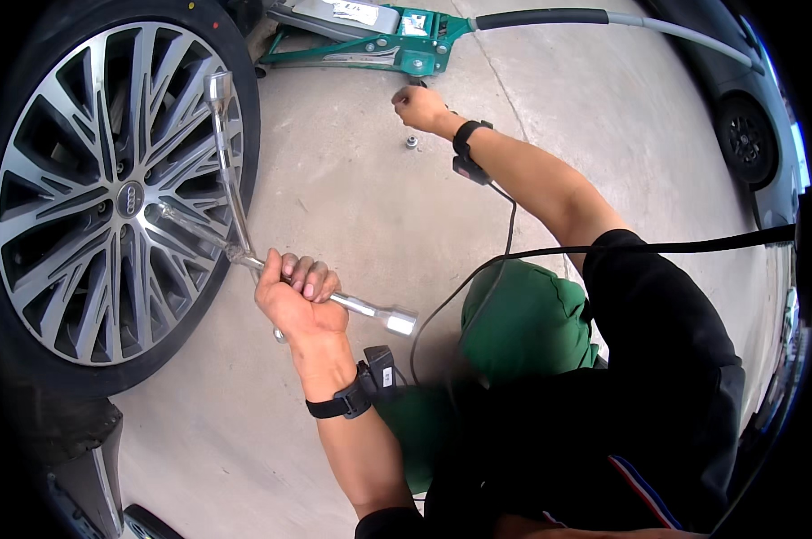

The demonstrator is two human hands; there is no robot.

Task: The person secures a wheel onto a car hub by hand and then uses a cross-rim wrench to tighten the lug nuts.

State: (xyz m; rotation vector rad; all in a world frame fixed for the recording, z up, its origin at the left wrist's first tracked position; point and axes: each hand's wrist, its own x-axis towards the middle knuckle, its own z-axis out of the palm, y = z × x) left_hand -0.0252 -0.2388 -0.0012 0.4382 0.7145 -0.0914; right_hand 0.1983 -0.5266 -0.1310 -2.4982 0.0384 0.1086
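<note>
My left hand (296,299) grips one arm of a silver cross wrench (230,184), whose far socket sits on the hub of a car wheel (109,193) with silver and black spokes. My right hand (417,106) is stretched out over the concrete, closed in a fist near a small lug nut (411,142) lying on the ground. Whether the fist holds anything is hidden. Both wrists carry black bands with small devices.
A green floor jack (370,40) with a long grey handle (603,20) stands at the top. Another car's wheel (745,139) is at the far right. My knee in green trousers (523,323) is below the right arm.
</note>
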